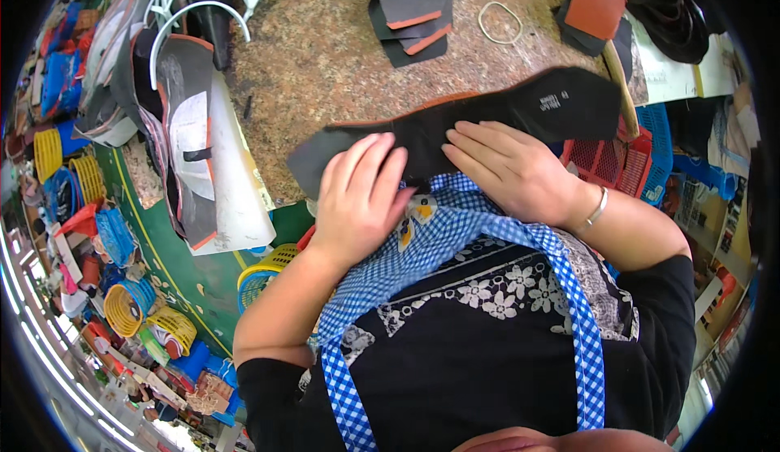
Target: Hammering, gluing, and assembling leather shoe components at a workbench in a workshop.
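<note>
A long black shoe-upper piece (487, 115) with an orange edge is held close against my chest, above a brown speckled worktable (325, 54). My left hand (361, 196) grips its left part, fingers curled over the top. My right hand (508, 168) lies flat on its middle, pressing it down; a thin bangle sits on that wrist. A blue-checked apron (455, 233) lies just under both hands.
A stack of black and orange cut pieces (414, 9) and a rubber band (500, 23) lie farther back on the table. More uppers (183, 111) are piled at the left edge. Red and blue baskets (626, 160) stand to the right; yellow and blue baskets (130, 306) crowd the green floor.
</note>
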`<state>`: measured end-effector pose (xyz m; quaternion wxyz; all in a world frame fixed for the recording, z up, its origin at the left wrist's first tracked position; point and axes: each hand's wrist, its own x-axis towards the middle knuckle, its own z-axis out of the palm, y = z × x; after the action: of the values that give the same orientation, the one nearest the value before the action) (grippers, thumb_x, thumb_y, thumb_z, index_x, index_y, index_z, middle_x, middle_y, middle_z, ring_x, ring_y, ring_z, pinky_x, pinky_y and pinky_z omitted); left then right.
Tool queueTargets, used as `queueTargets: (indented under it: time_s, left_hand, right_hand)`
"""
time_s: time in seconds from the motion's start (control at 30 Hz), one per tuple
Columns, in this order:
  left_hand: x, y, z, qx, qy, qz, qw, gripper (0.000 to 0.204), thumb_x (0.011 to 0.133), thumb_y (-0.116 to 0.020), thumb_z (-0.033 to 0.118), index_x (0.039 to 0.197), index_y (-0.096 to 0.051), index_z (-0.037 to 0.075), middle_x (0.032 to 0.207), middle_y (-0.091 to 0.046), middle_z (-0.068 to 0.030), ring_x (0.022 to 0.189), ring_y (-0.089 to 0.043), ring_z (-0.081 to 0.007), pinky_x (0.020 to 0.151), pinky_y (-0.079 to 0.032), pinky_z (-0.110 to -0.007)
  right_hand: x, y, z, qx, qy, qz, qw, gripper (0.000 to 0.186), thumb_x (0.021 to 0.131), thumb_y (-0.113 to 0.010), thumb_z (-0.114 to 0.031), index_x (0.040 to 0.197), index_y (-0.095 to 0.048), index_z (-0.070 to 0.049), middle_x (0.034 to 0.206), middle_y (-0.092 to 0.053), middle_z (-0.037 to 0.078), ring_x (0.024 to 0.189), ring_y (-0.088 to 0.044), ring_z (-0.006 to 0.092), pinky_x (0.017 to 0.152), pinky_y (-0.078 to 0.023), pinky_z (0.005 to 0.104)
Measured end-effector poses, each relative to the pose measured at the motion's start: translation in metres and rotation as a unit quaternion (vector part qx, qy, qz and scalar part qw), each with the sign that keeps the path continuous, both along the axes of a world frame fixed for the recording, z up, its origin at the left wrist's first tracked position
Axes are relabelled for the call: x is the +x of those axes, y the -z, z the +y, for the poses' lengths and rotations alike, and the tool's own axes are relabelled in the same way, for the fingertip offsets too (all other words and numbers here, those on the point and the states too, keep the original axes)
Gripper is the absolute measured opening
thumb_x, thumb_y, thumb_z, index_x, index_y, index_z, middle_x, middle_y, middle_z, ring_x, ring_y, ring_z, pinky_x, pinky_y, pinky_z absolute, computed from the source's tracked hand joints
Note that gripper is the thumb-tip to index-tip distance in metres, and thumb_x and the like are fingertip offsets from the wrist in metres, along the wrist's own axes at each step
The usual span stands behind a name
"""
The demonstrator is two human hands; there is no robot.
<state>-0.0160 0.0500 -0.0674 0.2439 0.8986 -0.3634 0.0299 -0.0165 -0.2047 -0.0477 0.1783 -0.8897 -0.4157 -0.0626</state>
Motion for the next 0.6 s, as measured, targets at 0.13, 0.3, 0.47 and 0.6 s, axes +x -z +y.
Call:
queueTargets:
  time_s: [0.13,0.3,0.47,0.6]
  left_hand:
    - [0.018,0.002,-0.028,-0.018,0.07,-0.036,0.997,0.035,0.071,-0.074,0.008,0.104,-0.067,-0.002,0.113,-0.063,-0.0139,0.105,-0.061,-0.0302,0.087,-0.051,-0.04]
    - [0.042,-0.016,-0.018,-0.055,0.128,0.114,0.984,0.027,0.073,-0.072,0.005,0.099,-0.068,0.003,0.098,-0.067,-0.0107,0.091,-0.065,-0.0302,0.081,-0.054,-0.039]
    - [0.034,-0.023,-0.02,-0.066,0.006,0.198,0.978,0.024,0.074,-0.069,0.0,0.097,-0.067,0.004,0.098,-0.067,-0.0102,0.09,-0.065,-0.0314,0.081,-0.054,-0.039]
    - [0.019,-0.008,-0.01,-0.037,0.055,0.077,0.995,0.02,0.076,-0.067,0.0,0.095,-0.067,0.007,0.103,-0.067,-0.0084,0.1,-0.066,-0.0283,0.086,-0.053,-0.041]
  right_hand:
    - [0.015,-0.002,0.003,0.086,0.013,0.12,0.989,0.044,0.071,-0.071,-0.016,0.11,-0.062,0.004,0.106,-0.063,0.014,0.101,-0.061,0.0286,0.088,-0.051,0.0367]
    - [0.014,-0.001,0.019,0.085,0.076,0.093,0.989,0.043,0.065,-0.079,-0.025,0.095,-0.061,0.001,0.09,-0.055,0.01,0.09,-0.055,0.0264,0.079,-0.049,0.0351]
    - [0.018,0.015,0.03,0.086,0.05,0.064,0.993,0.02,0.072,-0.066,-0.015,0.086,-0.061,0.0,0.09,-0.055,0.01,0.09,-0.055,0.026,0.078,-0.049,0.0328]
    - [0.015,0.006,0.012,0.065,0.002,0.066,0.996,0.023,0.073,-0.06,-0.01,0.093,-0.063,0.002,0.095,-0.059,0.012,0.093,-0.058,0.0267,0.084,-0.05,0.0337]
